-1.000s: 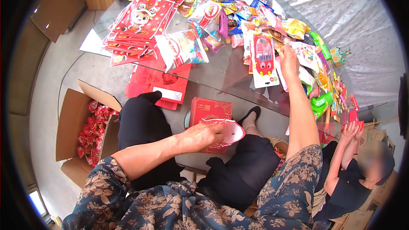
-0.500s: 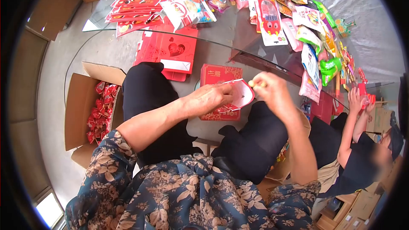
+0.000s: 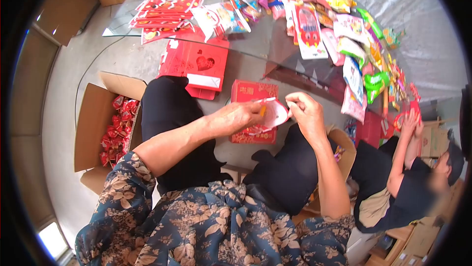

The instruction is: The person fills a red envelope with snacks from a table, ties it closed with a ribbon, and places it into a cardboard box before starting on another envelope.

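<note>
Over my lap, a red bag with a white inside (image 3: 277,115) has its mouth spread open towards me. My left hand (image 3: 242,117) is closed at the bag's left side, with a small orange-yellow piece (image 3: 264,110) at its fingertips. My right hand (image 3: 306,112) pinches the opposite rim of the mouth, its fingers bent together. Below the bag, a red printed box (image 3: 253,89) with gold patterns rests partly covered by my left hand and the bag.
The glass table (image 3: 246,44) holds stacked red bags (image 3: 172,0) and a pile of snack packets (image 3: 351,27). A red carton (image 3: 196,66) lies near my knee. On the left, a cardboard box (image 3: 91,128) contains red-wrapped pieces. A person (image 3: 408,187) works at right.
My right hand has moved slightly down onto the bag's rim; the pale yellow piece at its fingers no longer shows. An orange-yellow piece now shows by my left fingertips. The view has shifted slightly.
</note>
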Demonstrator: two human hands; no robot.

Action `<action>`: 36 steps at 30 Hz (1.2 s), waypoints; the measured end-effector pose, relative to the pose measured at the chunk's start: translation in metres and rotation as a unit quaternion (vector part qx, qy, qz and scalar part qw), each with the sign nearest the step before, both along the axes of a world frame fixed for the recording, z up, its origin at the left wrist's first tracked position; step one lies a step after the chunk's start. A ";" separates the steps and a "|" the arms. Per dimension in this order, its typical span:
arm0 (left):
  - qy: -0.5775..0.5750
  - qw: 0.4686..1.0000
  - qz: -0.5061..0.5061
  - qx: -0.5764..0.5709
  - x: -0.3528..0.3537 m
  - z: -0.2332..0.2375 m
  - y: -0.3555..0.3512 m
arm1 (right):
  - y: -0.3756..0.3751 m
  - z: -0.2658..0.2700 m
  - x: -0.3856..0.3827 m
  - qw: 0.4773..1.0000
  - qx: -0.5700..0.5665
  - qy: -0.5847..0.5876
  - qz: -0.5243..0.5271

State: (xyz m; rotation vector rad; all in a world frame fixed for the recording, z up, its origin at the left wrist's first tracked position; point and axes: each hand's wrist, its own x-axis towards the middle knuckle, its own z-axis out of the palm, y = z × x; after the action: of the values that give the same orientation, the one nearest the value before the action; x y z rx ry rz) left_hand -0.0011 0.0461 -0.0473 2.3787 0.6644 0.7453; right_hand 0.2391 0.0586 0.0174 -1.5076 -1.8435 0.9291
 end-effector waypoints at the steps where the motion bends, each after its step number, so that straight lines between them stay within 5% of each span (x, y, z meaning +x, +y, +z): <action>1: 0.013 0.999 -0.002 0.034 0.000 0.001 0.001 | 0.007 0.008 -0.001 1.000 0.000 -0.001 -0.001; 9: 0.002 0.999 0.007 0.043 0.007 -0.008 0.007 | 0.110 0.048 -0.033 0.987 0.140 -0.073 0.014; 16: 0.013 1.000 0.012 0.014 0.008 -0.015 0.011 | 0.201 0.023 -0.080 0.978 0.179 -0.105 0.032; 19: 0.008 1.000 0.010 0.018 0.004 -0.009 0.014 | 0.232 0.010 -0.090 0.924 0.323 -0.201 0.034; 24: 0.033 0.999 0.018 0.010 0.004 -0.003 0.014 | 0.241 0.017 -0.111 0.906 0.296 -0.303 0.009; 30: 0.037 0.999 0.026 0.004 0.005 -0.007 0.016 | 0.254 0.013 -0.112 0.900 0.376 -0.212 -0.061; 33: 0.018 0.999 0.020 0.021 0.003 -0.010 0.019 | 0.257 0.016 -0.088 0.945 0.289 -0.115 -0.099; 34: 0.005 1.000 0.013 0.023 0.002 -0.012 0.019 | 0.228 0.042 -0.091 0.988 0.108 -0.010 -0.114; 36: 0.020 1.000 0.022 0.009 -0.002 -0.009 0.017 | 0.200 0.043 -0.067 0.991 0.078 0.098 -0.053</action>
State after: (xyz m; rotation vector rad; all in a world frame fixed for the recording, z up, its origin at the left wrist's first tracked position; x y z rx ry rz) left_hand -0.0027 0.0634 -0.0567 2.4082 0.7312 0.7256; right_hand 0.1723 0.2581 0.0608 -1.3550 -1.6385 0.8322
